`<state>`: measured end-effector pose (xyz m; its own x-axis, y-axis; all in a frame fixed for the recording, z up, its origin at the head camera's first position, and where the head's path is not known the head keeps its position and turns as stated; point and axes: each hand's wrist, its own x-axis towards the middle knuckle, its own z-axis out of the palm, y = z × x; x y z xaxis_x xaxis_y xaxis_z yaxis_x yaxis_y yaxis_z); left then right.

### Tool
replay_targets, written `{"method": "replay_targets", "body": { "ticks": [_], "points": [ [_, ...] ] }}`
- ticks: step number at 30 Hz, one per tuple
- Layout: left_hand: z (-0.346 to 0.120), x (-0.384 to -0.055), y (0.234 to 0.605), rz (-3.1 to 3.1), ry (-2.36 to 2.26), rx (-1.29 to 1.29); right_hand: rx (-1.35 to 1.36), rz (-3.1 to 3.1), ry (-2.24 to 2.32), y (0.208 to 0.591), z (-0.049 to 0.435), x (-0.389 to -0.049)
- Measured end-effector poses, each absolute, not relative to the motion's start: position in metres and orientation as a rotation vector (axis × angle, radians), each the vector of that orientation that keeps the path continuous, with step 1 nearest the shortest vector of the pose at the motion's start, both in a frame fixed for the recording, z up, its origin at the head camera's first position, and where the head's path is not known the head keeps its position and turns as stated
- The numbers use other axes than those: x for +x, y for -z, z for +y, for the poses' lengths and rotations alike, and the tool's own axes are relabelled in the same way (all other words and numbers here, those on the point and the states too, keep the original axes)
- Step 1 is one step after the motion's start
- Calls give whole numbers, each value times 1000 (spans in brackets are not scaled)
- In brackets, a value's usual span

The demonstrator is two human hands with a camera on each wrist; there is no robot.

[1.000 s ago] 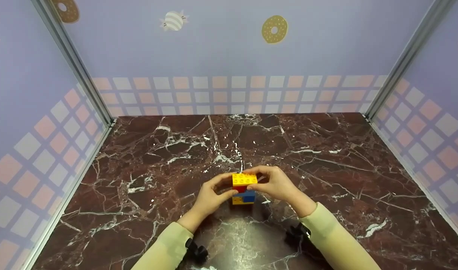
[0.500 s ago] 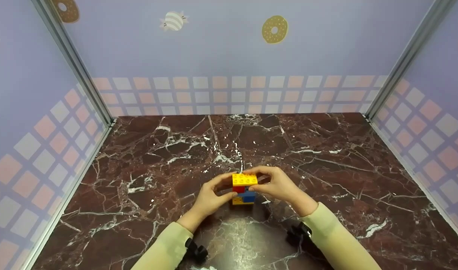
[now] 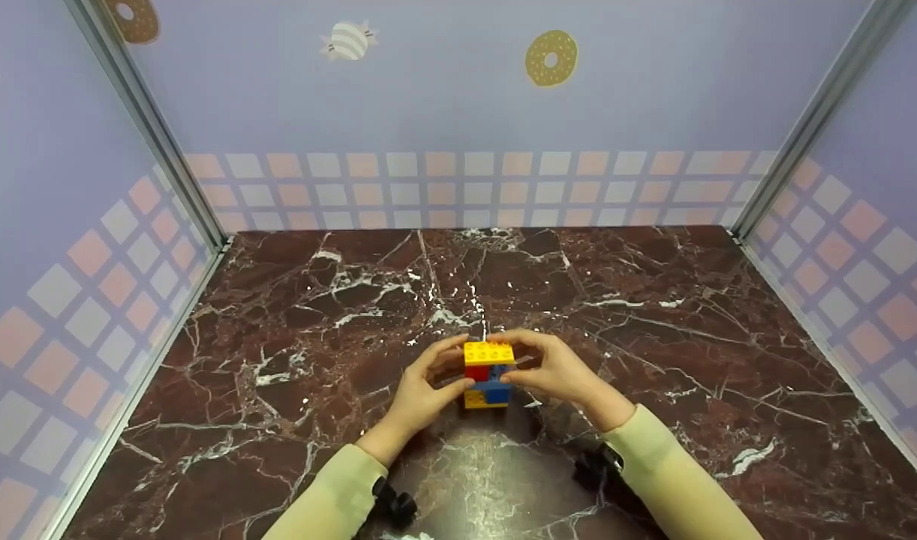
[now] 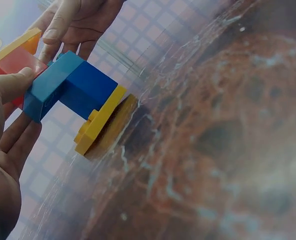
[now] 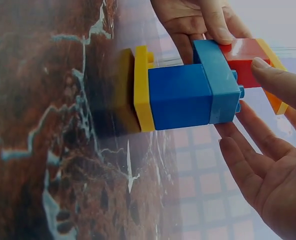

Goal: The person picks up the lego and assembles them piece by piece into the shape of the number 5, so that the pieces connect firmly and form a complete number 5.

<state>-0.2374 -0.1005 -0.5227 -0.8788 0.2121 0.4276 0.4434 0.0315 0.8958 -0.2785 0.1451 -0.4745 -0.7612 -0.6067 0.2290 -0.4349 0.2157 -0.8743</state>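
A small stack of toy building bricks stands on the table between both hands. Its base is a thin yellow plate (image 5: 142,90), with a dark blue brick (image 5: 180,97) on it. Across that lies a light blue brick (image 5: 220,90), carrying a red brick (image 3: 476,372) on its left end and a yellow plate (image 3: 488,352) on top. My left hand (image 3: 419,390) grips the stack, its thumb at the red and light blue bricks. My right hand (image 3: 560,371) holds the upper part from the other side, thumb just below the top plate, fingers behind and partly hidden.
The dark red marble tabletop (image 3: 338,315) spreads around the stack. Lilac walls with a checked border (image 3: 458,187) rise at the back and sides. Black wrist camera mounts (image 3: 395,504) hang from the sleeves near the table.
The top yellow plate appears slightly higher in the head view. My right thumb has slipped down off the plate's front, and more of the light blue brick's top shows. My left hand has barely moved.
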Motion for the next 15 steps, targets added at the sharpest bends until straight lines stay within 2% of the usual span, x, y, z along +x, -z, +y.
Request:
{"method": "replay_targets", "body": {
  "ticks": [15],
  "points": [
    [-98, -239, 524, -2099, 1965, -558, -868, 2356, 1493, 485, 145, -284]
  ]
}}
